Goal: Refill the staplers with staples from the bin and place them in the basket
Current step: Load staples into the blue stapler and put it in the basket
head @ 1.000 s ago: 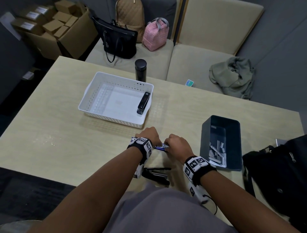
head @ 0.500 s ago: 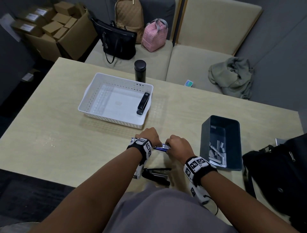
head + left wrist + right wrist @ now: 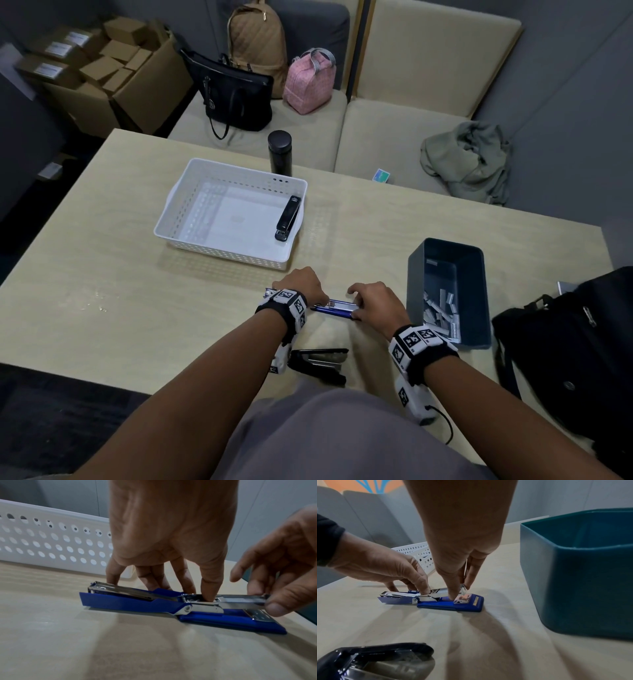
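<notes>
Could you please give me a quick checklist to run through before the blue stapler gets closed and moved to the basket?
1. Blue stapler lies opened flat on the table: ok.
2. Left hand steadies it, a fingertip pressed into the metal channel: ok.
3. Right hand pinches the front end of the channel: ok.
4. Staples seated in the channel: cannot tell.
5. White basket has free room beside the black stapler in it: ok.
6. Bin holds staples: ok.
</notes>
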The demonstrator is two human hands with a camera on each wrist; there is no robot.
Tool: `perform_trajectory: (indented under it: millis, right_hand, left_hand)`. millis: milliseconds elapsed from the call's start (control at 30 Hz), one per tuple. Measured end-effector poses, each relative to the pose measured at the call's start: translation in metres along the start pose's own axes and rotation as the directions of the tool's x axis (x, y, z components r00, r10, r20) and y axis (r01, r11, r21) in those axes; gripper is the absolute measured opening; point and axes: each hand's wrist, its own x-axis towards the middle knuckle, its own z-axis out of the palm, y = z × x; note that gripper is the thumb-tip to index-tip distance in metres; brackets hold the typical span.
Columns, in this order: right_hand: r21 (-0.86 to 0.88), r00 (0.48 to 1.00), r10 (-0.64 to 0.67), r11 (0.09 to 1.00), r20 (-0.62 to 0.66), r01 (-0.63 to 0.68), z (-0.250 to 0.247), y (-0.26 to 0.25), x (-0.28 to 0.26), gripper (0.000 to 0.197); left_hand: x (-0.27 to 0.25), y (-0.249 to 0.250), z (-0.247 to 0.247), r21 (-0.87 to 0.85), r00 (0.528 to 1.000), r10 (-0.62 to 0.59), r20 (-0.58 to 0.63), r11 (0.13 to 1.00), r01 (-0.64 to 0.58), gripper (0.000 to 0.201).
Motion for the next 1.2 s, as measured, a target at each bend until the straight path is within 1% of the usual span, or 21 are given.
perform_trajectory:
  millis: [133, 233, 300, 400, 433, 467, 500, 567, 633, 700, 733, 767, 800, 900, 967, 1000, 1033, 1067, 1100, 1133, 1200]
  right_hand:
    - [0.059, 0.999, 0.029, 0.998, 0.014, -0.030, -0.003, 0.002, -0.002, 0.050]
    - [0.089, 0.999, 0.039, 0.995, 0.022, -0.041, -0.004, 0.004, -0.004, 0.050]
    - [0.074, 1.000, 0.022, 0.997, 0.021, -0.024, -0.004, 0.004, -0.004, 0.047]
    - [0.049, 1.000, 0.003, 0.999, 0.019, -0.004, -0.005, 0.004, -0.004, 0.042]
    - [0.042, 1.000, 0.000, 0.999, 0.022, -0.001, -0.006, 0.005, -0.003, 0.040]
    - [0.040, 0.999, -0.001, 0.999, 0.032, 0.000, -0.006, 0.006, -0.003, 0.038]
    - [0.045, 0.999, 0.002, 0.999, 0.040, -0.004, -0.007, 0.007, -0.002, 0.037]
    - [0.055, 0.999, 0.010, 0.998, 0.039, -0.012, -0.008, 0.008, -0.002, 0.034]
    - [0.051, 0.999, 0.012, 0.999, 0.035, -0.013, -0.008, 0.009, -0.001, 0.032]
    - [0.038, 0.999, 0.005, 0.999, 0.034, -0.007, -0.008, 0.009, -0.001, 0.030]
    - [0.035, 1.000, 0.002, 0.999, 0.031, -0.003, -0.008, 0.008, 0.000, 0.030]
    - [0.031, 1.000, -0.001, 1.000, 0.031, 0.000, -0.008, 0.008, 0.000, 0.030]
    - [0.024, 1.000, -0.005, 1.000, 0.031, 0.004, -0.007, 0.008, 0.000, 0.031]
    - [0.005, 0.999, -0.009, 1.000, 0.032, 0.009, -0.008, 0.008, 0.000, 0.033]
    - [0.014, 0.999, -0.011, 1.000, 0.034, 0.011, -0.008, 0.008, -0.001, 0.033]
    - [0.024, 0.999, -0.011, 1.000, 0.033, 0.010, -0.009, 0.009, -0.002, 0.034]
    - [0.037, 0.999, -0.010, 0.999, 0.030, 0.009, -0.009, 0.009, -0.003, 0.034]
    - [0.051, 1.000, -0.009, 0.999, 0.022, 0.008, -0.009, 0.010, -0.004, 0.035]
    - [0.070, 1.000, -0.009, 0.998, 0.013, 0.008, -0.009, 0.010, -0.005, 0.035]
    - [0.099, 1.000, -0.008, 0.995, 0.007, 0.007, -0.009, 0.011, -0.005, 0.037]
    - [0.190, 1.000, 0.003, 0.982, 0.016, -0.006, -0.010, 0.014, -0.005, 0.044]
  left_hand:
    - [0.001, 0.002, 0.003, 0.029, 1.000, 0.006, -0.012, 1.000, -0.005, 0.035]
    - [0.003, 0.000, 0.004, 0.039, 1.000, 0.024, -0.007, 0.999, -0.023, 0.037]
    - [0.005, -0.004, 0.005, 0.057, 0.997, 0.076, 0.008, 0.995, -0.076, 0.043]
    - [0.002, -0.014, 0.003, 0.109, 0.983, 0.183, 0.027, 0.977, -0.184, 0.045]
    - [0.000, -0.020, 0.000, 0.156, 0.974, 0.221, 0.039, 0.962, -0.225, 0.048]
    - [-0.001, -0.028, -0.002, 0.231, 0.965, 0.257, 0.046, 0.937, -0.260, 0.053]
    - [-0.002, -0.037, -0.004, 0.326, 0.956, 0.291, 0.030, 0.902, -0.284, 0.054]
    - [-0.005, -0.059, -0.011, 0.499, 0.939, 0.342, -0.036, 0.820, -0.279, 0.042]
    - [-0.006, -0.082, -0.017, 0.560, 0.937, 0.346, -0.057, 0.788, -0.257, 0.034]
    - [-0.010, -0.096, -0.022, 0.564, 0.926, 0.375, -0.035, 0.772, -0.291, 0.035]
    - [-0.012, -0.098, -0.024, 0.570, 0.909, 0.415, -0.037, 0.756, -0.322, 0.035]
    - [-0.015, -0.097, -0.026, 0.587, 0.881, 0.470, -0.053, 0.728, -0.354, 0.034]
    - [-0.018, -0.095, -0.027, 0.608, 0.840, 0.537, -0.075, 0.693, -0.388, 0.031]
    - [-0.028, -0.084, -0.034, 0.656, 0.689, 0.712, -0.133, 0.584, -0.477, 0.021]
    - [-0.035, -0.071, -0.036, 0.655, 0.585, 0.796, -0.156, 0.527, -0.542, 0.020]
    - [-0.038, -0.062, -0.035, 0.643, 0.542, 0.826, -0.154, 0.500, -0.580, 0.020]
    - [-0.040, -0.052, -0.032, 0.621, 0.519, 0.842, -0.148, 0.487, -0.614, 0.020]
    - [-0.043, -0.040, -0.029, 0.584, 0.524, 0.840, -0.139, 0.497, -0.642, 0.021]
    - [-0.045, -0.029, -0.025, 0.537, 0.555, 0.822, -0.125, 0.527, -0.659, 0.022]
    - [-0.046, -0.017, -0.021, 0.495, 0.597, 0.795, -0.107, 0.563, -0.662, 0.024]
    - [-0.045, 0.003, -0.008, 0.476, 0.653, 0.754, -0.066, 0.599, -0.644, 0.028]
